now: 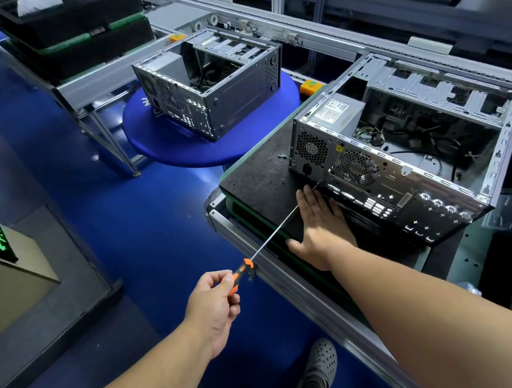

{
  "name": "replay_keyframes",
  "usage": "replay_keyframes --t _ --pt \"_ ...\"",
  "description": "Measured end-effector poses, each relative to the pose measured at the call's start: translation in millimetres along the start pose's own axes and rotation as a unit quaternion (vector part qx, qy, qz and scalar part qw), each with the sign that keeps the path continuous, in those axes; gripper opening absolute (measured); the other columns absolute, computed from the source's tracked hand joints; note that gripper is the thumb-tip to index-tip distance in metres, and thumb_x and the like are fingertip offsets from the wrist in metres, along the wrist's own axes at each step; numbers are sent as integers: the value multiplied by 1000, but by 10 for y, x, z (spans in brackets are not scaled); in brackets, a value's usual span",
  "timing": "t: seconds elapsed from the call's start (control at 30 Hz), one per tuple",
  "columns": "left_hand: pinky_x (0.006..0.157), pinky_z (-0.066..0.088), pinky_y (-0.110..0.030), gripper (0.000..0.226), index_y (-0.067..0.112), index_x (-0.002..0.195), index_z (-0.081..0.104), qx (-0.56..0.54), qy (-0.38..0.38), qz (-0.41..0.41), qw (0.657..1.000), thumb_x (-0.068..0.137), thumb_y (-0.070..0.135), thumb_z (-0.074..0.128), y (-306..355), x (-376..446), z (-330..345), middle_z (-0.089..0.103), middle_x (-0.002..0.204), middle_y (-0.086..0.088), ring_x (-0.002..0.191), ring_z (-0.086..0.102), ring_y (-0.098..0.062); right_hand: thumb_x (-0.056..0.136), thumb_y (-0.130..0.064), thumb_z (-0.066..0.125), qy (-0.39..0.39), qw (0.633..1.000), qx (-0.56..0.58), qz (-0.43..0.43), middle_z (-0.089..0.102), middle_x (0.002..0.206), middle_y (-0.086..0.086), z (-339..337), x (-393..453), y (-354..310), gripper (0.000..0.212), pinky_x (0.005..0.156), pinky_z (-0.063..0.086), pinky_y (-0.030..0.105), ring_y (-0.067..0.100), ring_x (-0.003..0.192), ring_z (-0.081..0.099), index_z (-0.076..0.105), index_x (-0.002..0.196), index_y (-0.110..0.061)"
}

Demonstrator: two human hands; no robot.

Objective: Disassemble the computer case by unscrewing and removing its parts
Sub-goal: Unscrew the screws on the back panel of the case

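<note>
At the rear panel of the open grey steel computer case (396, 161), which lies on its side on the black-matted bench (258, 182), the tip of the long screwdriver with the orange-and-black handle (241, 276) meets the lower edge of the panel just below the power-supply socket. The shaft's long axis runs from about 7 o'clock, at the handle, to about 1 o'clock, at the tip. The left hand (213, 309) grips the handle with fingers curled round it, well apart from the case. The right hand (319, 225) lies flat on the bench, fingers straight, holding nothing, fingertips just beside the tip; it is the nearer hand to the case. The case lies at 1 o'clock from the left hand.

Whether the tip is seated in a screw head cannot be made out; the contact point is too small. Small loose screws (282, 156) lie on the bench at 9 o'clock from the case. The case's right end is partly cut off by lens curvature.
</note>
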State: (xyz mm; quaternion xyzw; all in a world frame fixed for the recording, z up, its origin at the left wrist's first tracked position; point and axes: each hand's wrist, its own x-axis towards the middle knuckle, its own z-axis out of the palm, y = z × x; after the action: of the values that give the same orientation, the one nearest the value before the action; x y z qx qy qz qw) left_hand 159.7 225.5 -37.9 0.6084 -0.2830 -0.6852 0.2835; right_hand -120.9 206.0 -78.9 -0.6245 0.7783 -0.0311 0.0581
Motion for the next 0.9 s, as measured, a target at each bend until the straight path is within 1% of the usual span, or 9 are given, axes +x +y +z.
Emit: replay_keyframes --t 0.1,0.23,0.37,0.43,0.47,0.57,0.67,0.77,0.9 --pt "50 43 -25 20 10 115 68 6 2 -7 1000 108 26 59 -11 -2 -4 65 82 -8 60 56 -12 76 -82 34 5 1000 0 -1 -27 167 -3 23 16 7 115 126 -6 44 14 156 -15 -24 159 -26" --pt "44 39 -25 35 17 113 70 7 15 -39 999 109 46 51 13 -3 -4 68 72 -7 53 55 -13 76 -83 35 9 1000 3 0 -27 167 -4 49 23 16 116 126 -5 44 14 156 -15 -29 156 -28" --pt "42 36 -26 41 18 114 70 6 31 -76 997 108 53 49 56 -14 17 66 67 -7 49 53 -14 76 -83 36 10 1000 4 -1 -27 167 -3 49 15 16 117 126 -4 44 14 156 -14 -29 156 -27" --pt "44 37 -27 41 14 114 69 -6 21 -86 996 108 51 52 60 -26 24 66 71 -9 52 55 -15 76 -83 35 10 1000 4 -1 -27 167 -3 42 15 16 116 126 -4 44 14 156 -15 -27 157 -27" --pt "45 39 -27 39 10 114 68 -16 13 -85 996 108 46 53 58 -29 28 66 75 -9 55 56 -16 76 -82 35 10 1000 4 0 -27 167 -3 39 15 16 116 126 -5 43 14 156 -15 -27 157 -27" --pt "50 41 -28 18 5 115 62 -34 -3 -54 998 105 19 57 55 -24 32 59 92 -10 63 56 -18 77 -82 35 9 1000 2 -1 -27 167 -3 35 13 12 116 125 -7 43 14 156 -15 -25 158 -26" --pt "51 44 -27 18 10 121 61 -34 7 -18 999 104 4 57 63 -10 32 57 102 -12 70 54 -18 77 -82 35 8 1000 1 -1 -27 167 -3 27 10 11 116 126 -6 43 14 156 -15 -25 158 -26" --pt "51 45 -26 15 10 119 62 -20 9 4 1000 105 5 58 57 -2 23 58 102 -12 70 54 -17 76 -82 35 7 1000 2 1 -27 167 -3 25 6 7 116 126 -5 43 14 156 -14 -24 159 -26" --pt "51 48 -25 12 11 116 66 9 21 0 1000 107 15 59 18 29 0 63 98 -11 67 58 -15 77 -82 34 7 1000 -1 1 -26 167 -3 20 8 1 115 126 -5 44 14 156 -15 -24 158 -26"
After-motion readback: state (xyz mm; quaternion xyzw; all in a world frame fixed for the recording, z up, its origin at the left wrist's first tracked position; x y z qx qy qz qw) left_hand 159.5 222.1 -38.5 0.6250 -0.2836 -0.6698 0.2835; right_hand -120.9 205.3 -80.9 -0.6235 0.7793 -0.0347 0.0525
